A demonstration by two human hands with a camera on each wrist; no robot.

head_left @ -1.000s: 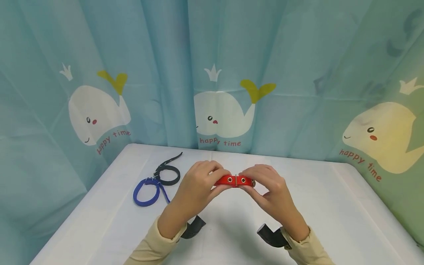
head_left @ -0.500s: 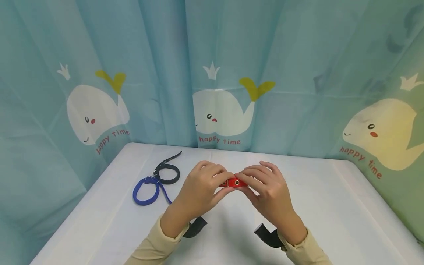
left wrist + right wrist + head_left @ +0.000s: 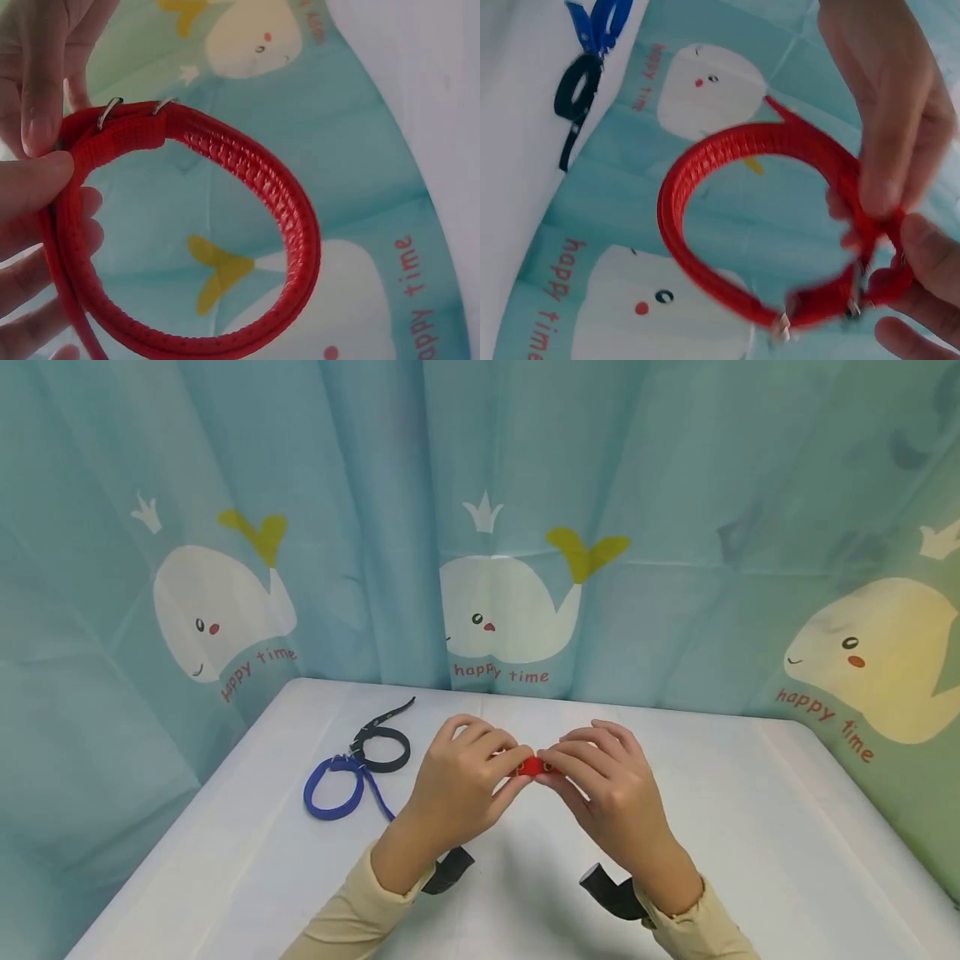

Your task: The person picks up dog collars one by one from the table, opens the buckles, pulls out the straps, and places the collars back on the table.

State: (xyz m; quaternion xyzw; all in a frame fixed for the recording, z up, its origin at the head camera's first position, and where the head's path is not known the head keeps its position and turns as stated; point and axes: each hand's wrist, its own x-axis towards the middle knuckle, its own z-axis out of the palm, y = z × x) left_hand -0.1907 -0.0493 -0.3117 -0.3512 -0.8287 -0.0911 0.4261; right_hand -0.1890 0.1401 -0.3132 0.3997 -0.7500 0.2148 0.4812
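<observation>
Now, red collar from the head: we have it raised above the desk, pinched between thumb and fingers by the left hand and the right hand alike.
Blue collar and black collar: looped, lying close together on the desk to our left.
Loop from the left wrist: the red collar makes a full ring, with metal rings near the fingertips.
Strap from the right wrist: what looks like a free strap end juts outward; the metal fittings are blurred.
Step in hand: we judge that we are working the strap near its buckle — fastening or unfastening, we cannot tell.
Next move: probably one hand steadying the loop while the other draws the strap along.
Containers: none that we can see.
</observation>
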